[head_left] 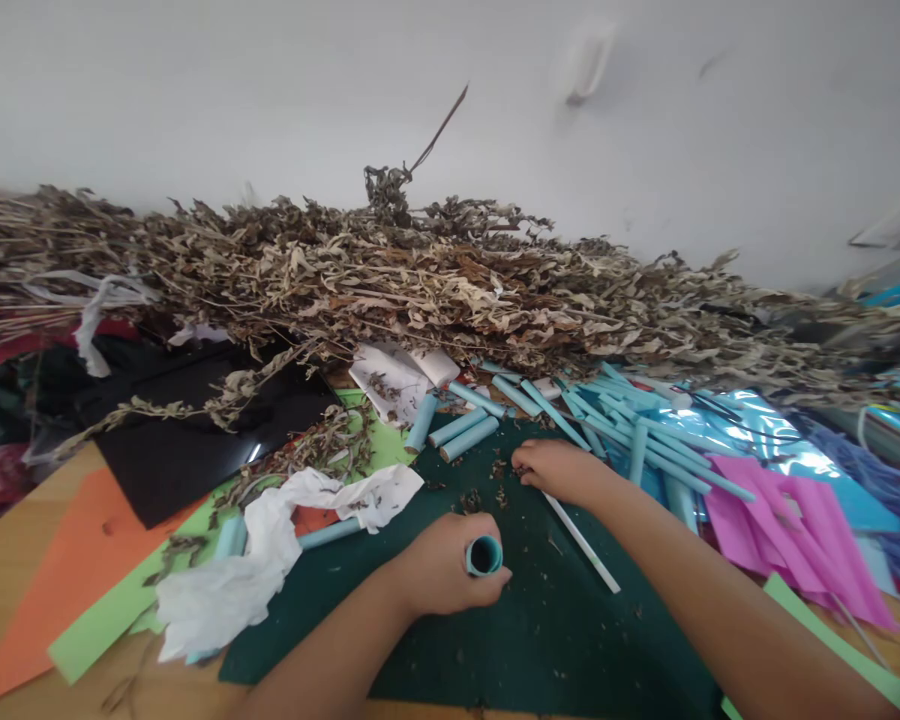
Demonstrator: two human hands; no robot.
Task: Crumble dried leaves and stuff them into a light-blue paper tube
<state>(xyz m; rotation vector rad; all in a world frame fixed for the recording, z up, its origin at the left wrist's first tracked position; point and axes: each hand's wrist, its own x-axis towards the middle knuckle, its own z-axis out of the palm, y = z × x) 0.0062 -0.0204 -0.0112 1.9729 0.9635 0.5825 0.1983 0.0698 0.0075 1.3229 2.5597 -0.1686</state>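
My left hand is wrapped round a light-blue paper tube, its open mouth tilted up toward me. Ahead and to the right, my right hand reaches down to the dark green sheet, fingertips pinched together at some dried leaf crumbs. A thin white stick lies on the sheet, its far end just under this hand. More dark leaf crumbs are scattered between the two hands. Several blue paper tubes rest just beyond them.
A long heap of dried leafy stalks runs along the wall. Blue tubes pile up at right beside pink paper. On the left lie crumpled white tissue, a black sheet, orange paper and green paper.
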